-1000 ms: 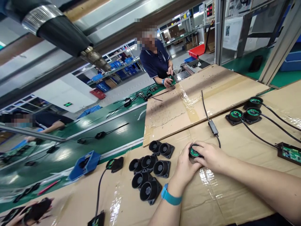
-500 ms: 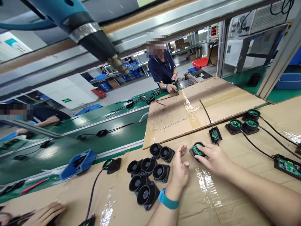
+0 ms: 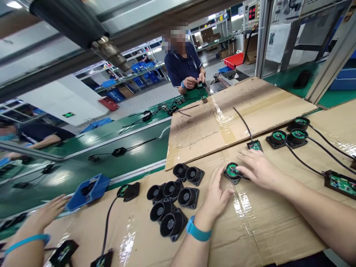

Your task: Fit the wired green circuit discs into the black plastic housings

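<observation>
A black housing with a green round circuit board point(image 3: 231, 171) sits on the cardboard-covered bench point(image 3: 250, 230). My right hand point(image 3: 257, 168) lies over its right side with fingers stretched out, fingertips touching it. A black cable runs from it to a small green board point(image 3: 255, 145) behind. My left hand point(image 3: 218, 194), with a blue wristband, hovers open just left of the housing, holding nothing. Several empty black cone-shaped housings point(image 3: 172, 202) lie left of that hand.
Finished units with cables point(image 3: 289, 135) and a driver board point(image 3: 340, 181) lie at the right. A green conveyor point(image 3: 91, 163) carries wired units. A blue tray point(image 3: 87, 189) sits at its edge. A co-worker's hand point(image 3: 46, 213) reaches in at lower left; another person point(image 3: 182, 66) works at the far end.
My left hand came off the housing and opened. My right hand has slid to the housing's right side with fingers spread. The co-worker's hand at lower left has moved further up.
</observation>
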Tool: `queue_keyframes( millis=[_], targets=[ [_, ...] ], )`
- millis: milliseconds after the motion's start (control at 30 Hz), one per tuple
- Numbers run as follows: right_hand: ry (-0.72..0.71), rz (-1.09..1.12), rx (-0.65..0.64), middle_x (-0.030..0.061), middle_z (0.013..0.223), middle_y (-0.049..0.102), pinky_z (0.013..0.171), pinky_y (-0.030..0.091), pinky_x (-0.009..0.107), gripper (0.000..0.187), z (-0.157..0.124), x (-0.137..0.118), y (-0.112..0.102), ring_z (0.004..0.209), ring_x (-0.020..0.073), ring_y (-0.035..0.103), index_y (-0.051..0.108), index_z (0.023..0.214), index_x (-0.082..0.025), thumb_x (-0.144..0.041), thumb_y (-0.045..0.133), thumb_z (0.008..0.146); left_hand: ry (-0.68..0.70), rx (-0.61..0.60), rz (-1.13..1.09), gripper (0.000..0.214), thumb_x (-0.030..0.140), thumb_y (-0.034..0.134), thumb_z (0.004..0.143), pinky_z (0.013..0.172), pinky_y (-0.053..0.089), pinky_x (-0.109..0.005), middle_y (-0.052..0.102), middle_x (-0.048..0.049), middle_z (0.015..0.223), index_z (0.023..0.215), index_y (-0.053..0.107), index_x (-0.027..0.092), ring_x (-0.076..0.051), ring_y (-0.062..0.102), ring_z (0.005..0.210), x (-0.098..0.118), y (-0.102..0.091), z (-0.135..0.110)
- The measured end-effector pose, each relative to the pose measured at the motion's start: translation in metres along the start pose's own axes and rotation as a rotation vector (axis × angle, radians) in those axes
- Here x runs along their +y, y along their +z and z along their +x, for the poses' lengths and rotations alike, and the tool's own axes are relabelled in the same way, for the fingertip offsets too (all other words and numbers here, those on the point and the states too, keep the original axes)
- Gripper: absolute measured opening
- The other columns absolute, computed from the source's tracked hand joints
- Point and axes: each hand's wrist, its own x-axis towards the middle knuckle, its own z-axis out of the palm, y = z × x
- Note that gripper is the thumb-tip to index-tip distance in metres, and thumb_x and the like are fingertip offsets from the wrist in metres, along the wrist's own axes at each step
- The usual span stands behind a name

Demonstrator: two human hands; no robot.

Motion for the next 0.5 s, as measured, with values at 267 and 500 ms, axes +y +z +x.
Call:
queue_keyframes(
  millis=[267,500],
  targets=[
    [0.124,-0.203,-0.127,0.0162,0.132,0.065,0.094,0.042,0.051,0.019,0.007,0.045,-0.001,0.126,0.0334,0.052,0.072,0.104,-0.016,-0.023,0.057,0.095,0.012,-0.045,0.186,0.058,0.037,0.067,0.092,0.119,0.039,-0.058,0.04,-0.0164,0.158,0.146,0.047,0.027,-0.031,0.039,0.147,0.012,0.003,0.0],
    [0.173,-0.172,-0.206,0.0159,0.102,0.072,0.084,0.052,0.042,0.013,-0.001,0.012,-0.012,0.106,0.0323,0.062,0.07,0.097,-0.015,-0.025,0.064,0.092,0.054,0.141,0.189,0.031,0.027,0.068,0.091,0.111,0.048,-0.053,0.056,-0.0166,0.143,0.119,0.056,0.022,-0.03,0.054,0.136,0.005,0.002,0.004]
  ],
)
